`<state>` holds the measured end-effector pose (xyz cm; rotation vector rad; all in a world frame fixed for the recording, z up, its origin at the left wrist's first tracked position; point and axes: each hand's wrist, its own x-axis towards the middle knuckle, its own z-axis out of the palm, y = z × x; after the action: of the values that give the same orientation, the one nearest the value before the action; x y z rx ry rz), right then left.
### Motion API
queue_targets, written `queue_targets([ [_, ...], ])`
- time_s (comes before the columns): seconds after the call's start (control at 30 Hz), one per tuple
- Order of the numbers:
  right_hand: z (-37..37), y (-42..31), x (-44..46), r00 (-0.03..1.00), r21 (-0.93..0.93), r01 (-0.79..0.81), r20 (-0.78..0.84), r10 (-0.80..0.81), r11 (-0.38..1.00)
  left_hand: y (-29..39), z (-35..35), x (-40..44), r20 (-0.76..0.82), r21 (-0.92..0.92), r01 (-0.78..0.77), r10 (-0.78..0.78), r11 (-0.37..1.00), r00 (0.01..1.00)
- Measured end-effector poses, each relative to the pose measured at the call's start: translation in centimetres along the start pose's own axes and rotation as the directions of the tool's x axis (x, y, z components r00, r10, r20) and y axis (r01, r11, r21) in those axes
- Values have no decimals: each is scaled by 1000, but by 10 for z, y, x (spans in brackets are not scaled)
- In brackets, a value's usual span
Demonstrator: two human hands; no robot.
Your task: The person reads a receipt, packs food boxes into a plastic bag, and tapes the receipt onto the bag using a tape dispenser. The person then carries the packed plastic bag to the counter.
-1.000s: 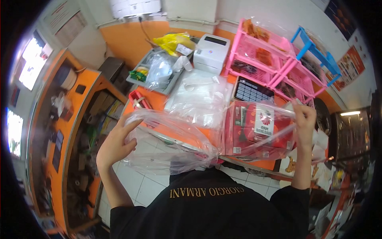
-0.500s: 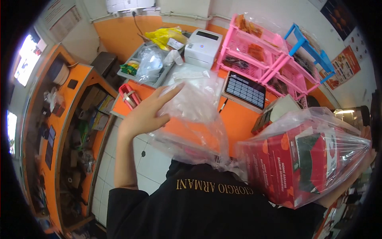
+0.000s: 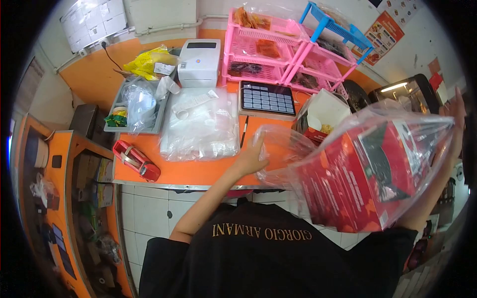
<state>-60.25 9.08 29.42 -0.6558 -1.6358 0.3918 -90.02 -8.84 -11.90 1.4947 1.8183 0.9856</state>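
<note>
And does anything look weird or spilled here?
No spill stands out. The red printed packaging looks a bit askew, tilted inside the clear plastic bag between the left hand and right hand, instead of flat on the orange counter. A pale curled strip lies loose on the flat plastic bags.

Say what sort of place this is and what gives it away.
Likely a takeaway food shop: a red printed box in a clear plastic bag, an open box with what looks like food, and a tablet showing a grid of tiles.
</note>
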Motion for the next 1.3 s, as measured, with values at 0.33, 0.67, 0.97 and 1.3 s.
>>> queue_targets([
  [0.33, 139, -25, -121, 942, 222, -328, 8, 335, 918, -101, 28, -22, -54, -137, -223, 217, 965, 975],
  [0.67, 182, 43, -197, 889, 386, -428, 16, 458, 817, -118, -1, -68, -114, -315, -63, 28, 947, 993],
  [0.97, 140, 88, -215, 955, 844, -295, 249, 159, 449, -134, 18, -59, -172, -299, 12, -66, 954, 983],
  [1.3, 148, 148, -191, 904, 907, -364, 398, -153, 212, -40, 49, -106, -112, -364, 88, -138, 927, 984],
])
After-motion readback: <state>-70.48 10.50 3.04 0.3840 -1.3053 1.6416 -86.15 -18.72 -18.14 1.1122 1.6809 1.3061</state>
